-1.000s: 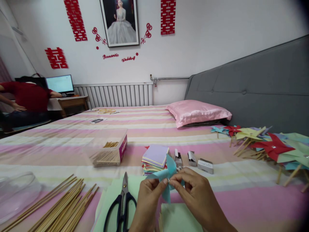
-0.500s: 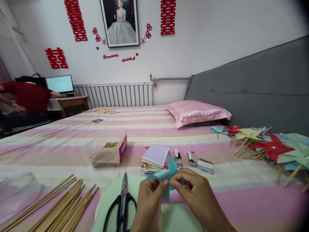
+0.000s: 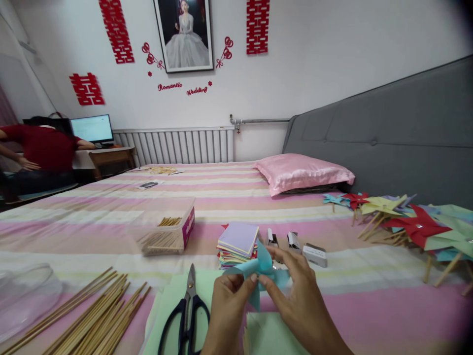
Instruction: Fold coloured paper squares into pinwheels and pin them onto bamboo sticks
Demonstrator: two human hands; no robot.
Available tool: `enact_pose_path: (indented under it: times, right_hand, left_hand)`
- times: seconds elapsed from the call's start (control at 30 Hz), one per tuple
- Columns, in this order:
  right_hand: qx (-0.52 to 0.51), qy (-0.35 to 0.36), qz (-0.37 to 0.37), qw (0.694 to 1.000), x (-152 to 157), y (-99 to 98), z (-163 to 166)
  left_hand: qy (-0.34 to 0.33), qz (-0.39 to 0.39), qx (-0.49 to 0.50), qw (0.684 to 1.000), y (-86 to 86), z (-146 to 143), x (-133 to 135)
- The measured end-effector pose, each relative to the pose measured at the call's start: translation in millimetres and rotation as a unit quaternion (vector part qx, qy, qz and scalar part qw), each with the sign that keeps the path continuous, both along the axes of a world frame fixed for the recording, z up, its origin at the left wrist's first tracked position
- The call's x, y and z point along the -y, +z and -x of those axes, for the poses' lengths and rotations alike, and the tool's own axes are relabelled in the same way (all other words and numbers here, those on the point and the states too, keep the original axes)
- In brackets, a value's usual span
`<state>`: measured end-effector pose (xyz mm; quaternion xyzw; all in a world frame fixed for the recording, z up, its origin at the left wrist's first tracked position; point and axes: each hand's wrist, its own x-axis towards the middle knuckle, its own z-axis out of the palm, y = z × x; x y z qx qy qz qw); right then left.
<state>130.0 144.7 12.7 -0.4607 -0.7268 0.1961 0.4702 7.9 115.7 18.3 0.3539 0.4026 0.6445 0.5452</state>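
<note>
A light blue paper pinwheel (image 3: 263,257) is held up in front of me, its corners folded in to the middle. My left hand (image 3: 229,298) is closed, pinching it near the centre between thumb and bent fingers. My right hand (image 3: 297,291) has its thumb tip at the same centre, with its fingers spread round the right-hand blades. Whatever fastens the middle is too small to make out. Just below lies a stack of pale green paper (image 3: 271,335). Scissors (image 3: 189,315) rest on green sheets (image 3: 162,305) beside my left wrist.
Behind the pinwheel stands a pile of coloured paper squares (image 3: 238,235), with small boxes (image 3: 315,254) to its right. Bamboo sticks (image 3: 99,315) and a clear box of short sticks (image 3: 166,241) lie left. Several pinwheels (image 3: 419,224) crowd the right. A person (image 3: 44,148) sits far left.
My right hand's fingers have opened from a pinch at the pinwheel's centre and spread up round its right side, uncovering more blue paper. My left hand has stayed in place.
</note>
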Motion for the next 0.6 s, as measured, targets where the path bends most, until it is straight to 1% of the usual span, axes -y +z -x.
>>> enact_pose_path:
  times: [0.13, 0.27, 0.6]
  right_hand:
    - [-0.006, 0.049, 0.04, 0.998, -1.4, 1.0, 0.5]
    - [-0.035, 0.073, 0.062, 0.995, -0.1, 4.2, 1.3]
    - [-0.046, 0.086, 0.04, 0.994, -2.3, 3.3, 0.8]
  left_hand:
    - [-0.002, -0.006, -0.005, 1.0, -0.6, 0.7, -0.5]
    - [0.003, -0.012, -0.023, 1.0, -3.3, 2.3, -2.1]
    - [0.026, 0.003, -0.044, 0.999, -7.6, 1.0, -5.5]
